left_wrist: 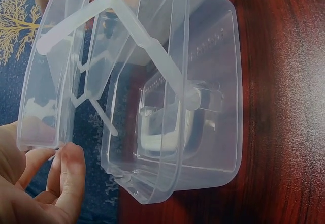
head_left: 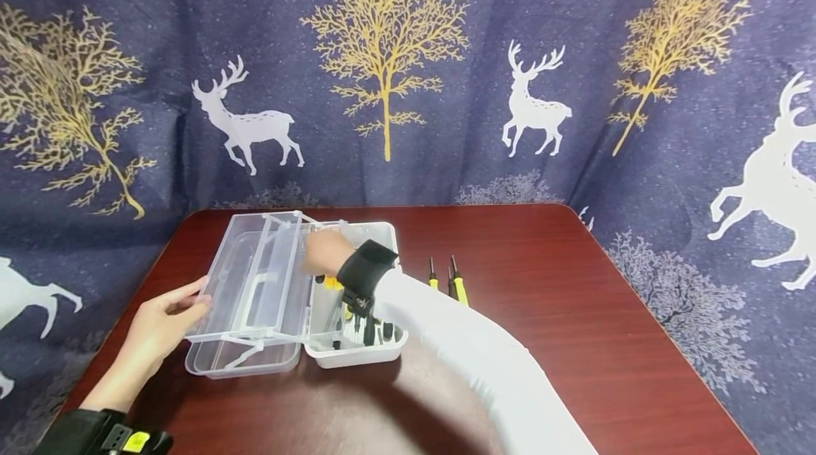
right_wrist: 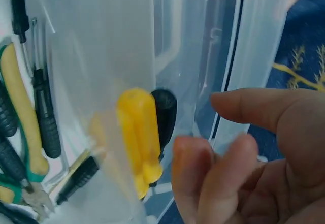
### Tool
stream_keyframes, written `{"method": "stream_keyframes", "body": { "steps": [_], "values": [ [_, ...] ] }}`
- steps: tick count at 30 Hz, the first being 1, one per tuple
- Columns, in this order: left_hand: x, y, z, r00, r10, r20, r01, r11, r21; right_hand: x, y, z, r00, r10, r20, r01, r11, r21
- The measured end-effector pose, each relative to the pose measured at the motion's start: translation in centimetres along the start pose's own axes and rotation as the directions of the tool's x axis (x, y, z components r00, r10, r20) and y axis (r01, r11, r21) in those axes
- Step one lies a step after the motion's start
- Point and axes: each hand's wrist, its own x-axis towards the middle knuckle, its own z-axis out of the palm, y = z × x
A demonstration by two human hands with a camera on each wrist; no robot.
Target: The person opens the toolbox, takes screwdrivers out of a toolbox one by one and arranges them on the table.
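A clear plastic toolbox stands unfolded, its hinged tray [head_left: 239, 267] raised on folding arms above a clear lower shell [head_left: 245, 368]. My left hand [head_left: 156, 317] pinches the tray's outer edge between thumb and fingers, and the left wrist view shows that corner of the tray [left_wrist: 38, 107] in the grip. Over the white tool-filled bin [head_left: 357, 359] hovers my right hand [head_left: 324, 251], fingers loosely bent with nothing between them. Close to its fingertips are a yellow screwdriver handle [right_wrist: 139, 132] and a black handle [right_wrist: 166, 112], both in the clear tray.
Pliers with yellow-green grips [right_wrist: 23, 107] and several black-handled screwdrivers [right_wrist: 46, 127] lie in the white bin. To its right on the table rest yellow-handled tools [head_left: 460, 290] with thin dark tips. A patterned curtain [head_left: 446, 122] hangs behind the red-brown table [head_left: 574, 313].
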Motion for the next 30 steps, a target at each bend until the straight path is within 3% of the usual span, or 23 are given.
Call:
{"method": "stream_keyframes", "body": {
  "steps": [5,12,18,22,26,30],
  "values": [
    [-0.1,0.0,0.0,1.000,-0.009,-0.008,0.009,1.000,0.009,0.3,-1.9,0.6,0.996,0.078,-0.047,-0.082,0.992,-0.095],
    [-0.2,0.0,0.2,1.000,-0.003,-0.006,0.003,1.000,-0.022,0.4,-3.1,1.2,0.983,0.180,-0.043,-0.185,0.962,-0.201],
    [-0.2,0.1,0.2,1.000,-0.011,-0.012,0.011,0.999,-0.040,0.9,-3.5,1.6,0.984,0.174,-0.038,-0.178,0.960,-0.216],
    [-0.3,0.1,0.3,1.000,-0.018,-0.011,0.018,0.999,-0.050,1.5,-3.1,2.0,0.992,0.121,-0.043,-0.128,0.968,-0.216],
    [-0.1,0.0,0.3,1.000,-0.018,-0.013,0.017,0.998,-0.055,1.9,-2.6,2.1,0.995,0.075,-0.071,-0.088,0.977,-0.195],
    [0.0,-0.1,0.2,1.000,-0.008,-0.013,0.007,0.998,-0.068,1.5,-2.6,1.6,0.993,0.090,-0.083,-0.101,0.984,-0.148]
  ]
}}
